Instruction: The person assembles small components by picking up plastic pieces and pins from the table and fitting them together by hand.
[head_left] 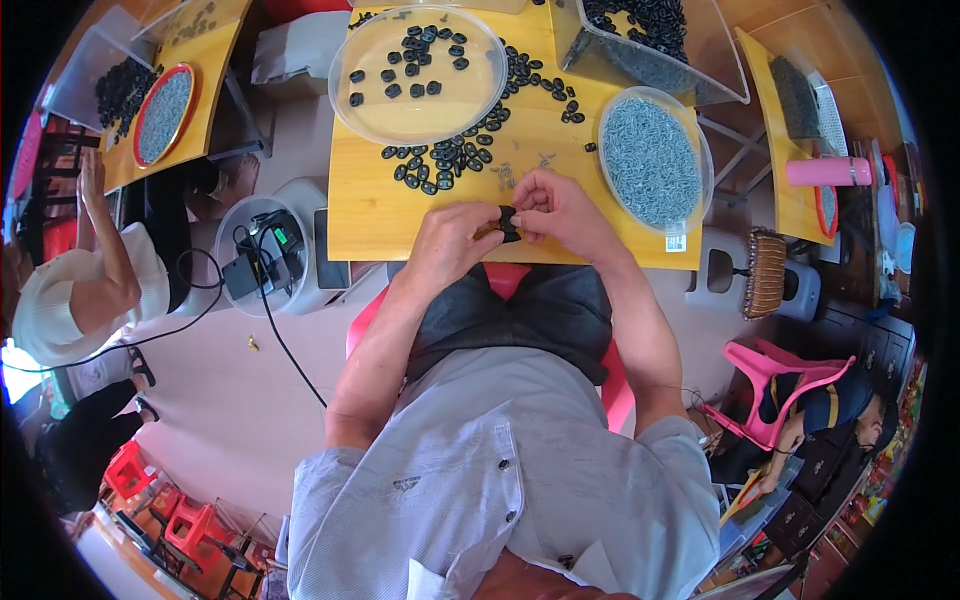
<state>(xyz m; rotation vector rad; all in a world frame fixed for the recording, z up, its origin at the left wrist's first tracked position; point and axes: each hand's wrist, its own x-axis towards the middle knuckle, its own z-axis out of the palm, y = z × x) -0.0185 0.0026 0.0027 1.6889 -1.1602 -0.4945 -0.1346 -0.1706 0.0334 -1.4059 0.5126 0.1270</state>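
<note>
Over the front edge of the yellow table, my left hand (455, 238) is closed on a small black plastic piece (508, 224). My right hand (562, 212) meets it from the other side, thumb and fingers pinched together at the piece; what they hold, if anything, is too small to make out. Just beyond my hands lie loose screws (508, 172) on the tabletop. Many black oval two-holed parts (440, 170) are spread to the left and beyond. A round clear tray (345, 112) holds more of these parts, and an oval clear tray (707, 150) is full of silvery screws (650, 165).
A clear bin (700, 85) with a heap of black parts stands at the back right. Left of the table, a tub (225, 270) holds cables and a charger. Other people (85, 290) sit at left and lower right. A pink bottle (828, 172) stands on the right table.
</note>
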